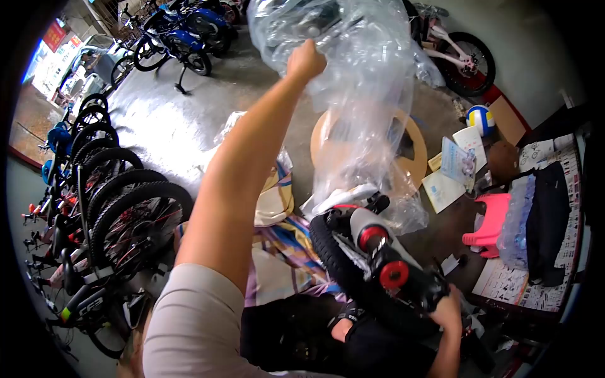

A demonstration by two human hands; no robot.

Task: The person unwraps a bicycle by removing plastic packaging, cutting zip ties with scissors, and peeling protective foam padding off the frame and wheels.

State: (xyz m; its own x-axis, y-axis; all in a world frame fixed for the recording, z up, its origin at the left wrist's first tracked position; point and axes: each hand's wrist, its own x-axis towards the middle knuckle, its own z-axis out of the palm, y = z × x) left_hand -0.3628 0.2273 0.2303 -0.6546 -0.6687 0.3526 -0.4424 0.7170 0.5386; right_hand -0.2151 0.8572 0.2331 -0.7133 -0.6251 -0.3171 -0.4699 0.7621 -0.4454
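1. Your left hand, upper centre of the frame, is closed in a fist on the clear plastic film. That looks like a sound grip; gather a thick bunch rather than one thin fold, which could tear or slip.

2. Your right hand, lower right, holds the black end of the bike assembly. Its fingertips are partly hidden, so you cannot tell from here how far they wrap. Let this hand steady the weight while the left handles the light film.

3. The bike assembly lies at lower centre to right, over your lap, its knobbly tyre on the left side. Brace it against your legs so a tug does not roll it.

4. The film runs down to the white wrapping by the upper end of the assembly. That is the likely snag point; draw smoothly and ease off if it catches.

5. Mind the round cardboard piece beside and partly behind the film, and the striped cloth left of the tyre. Lift the film clear of both.
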